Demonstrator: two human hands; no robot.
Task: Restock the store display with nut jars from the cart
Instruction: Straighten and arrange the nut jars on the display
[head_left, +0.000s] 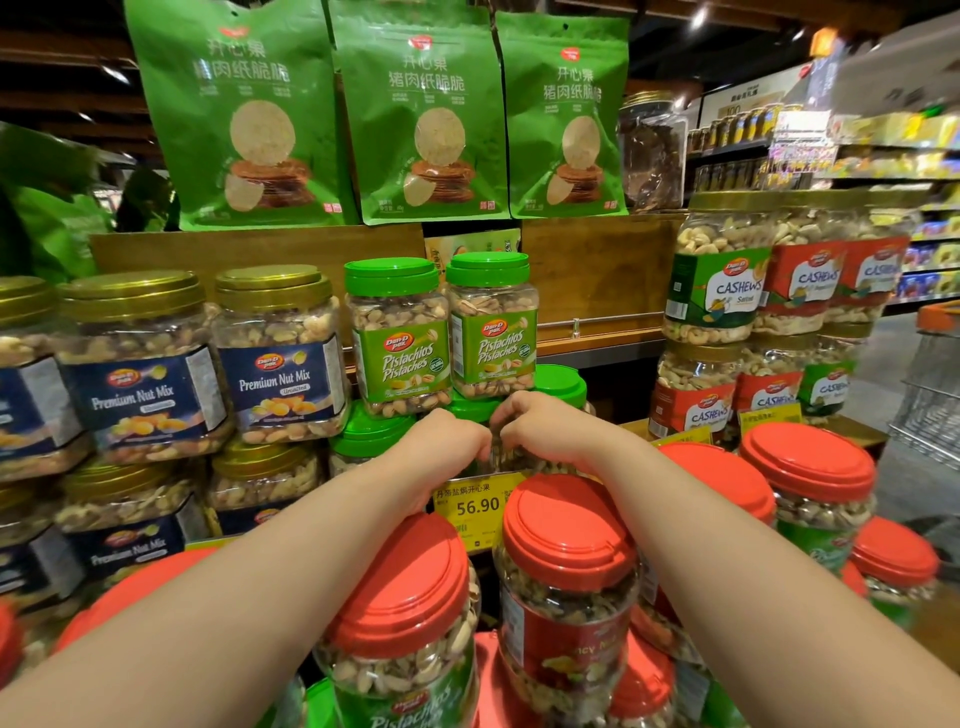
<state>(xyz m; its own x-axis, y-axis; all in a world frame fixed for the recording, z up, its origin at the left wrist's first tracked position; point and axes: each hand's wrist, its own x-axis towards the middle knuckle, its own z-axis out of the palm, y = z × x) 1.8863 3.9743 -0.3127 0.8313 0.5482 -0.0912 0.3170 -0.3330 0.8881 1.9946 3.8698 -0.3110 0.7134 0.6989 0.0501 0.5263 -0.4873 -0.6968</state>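
Red-lidded jars (410, 613) are seen closest of all, packed side by side at the bottom of the view, and both bare arms are stretched over their tops. Behind them a yellow price tag (475, 501) is clipped to the shelf edge. Just past the tag, the left hand (441, 441) and the right hand (540, 423) are brought close together, with fingers curled around a clear jar (496, 452) down in the lower row of pistachios. Most of that jar is hidden by the hands, so it cannot be told if it is being set down or only nudged straight. Two green-lidded pistachio jars (400, 338) are already stacked on the row above, and more green lids (561, 384) are seen beside the hands. Much of the work looks done, since the shelves are quite full. An open space is left on the wooden shelf (587, 332) to the right of the two top pistachio jars, so more jars could likely be put there. Gold-lidded nut mix jars (280, 353) are stacked on the left and cashew jars (722, 270) on the right. Green snack bags (421, 114) are hung above. A wire cart (930, 405) is seen at the far right edge. The red lids and the price tag stand in the way of the arms, so they could be bumped.
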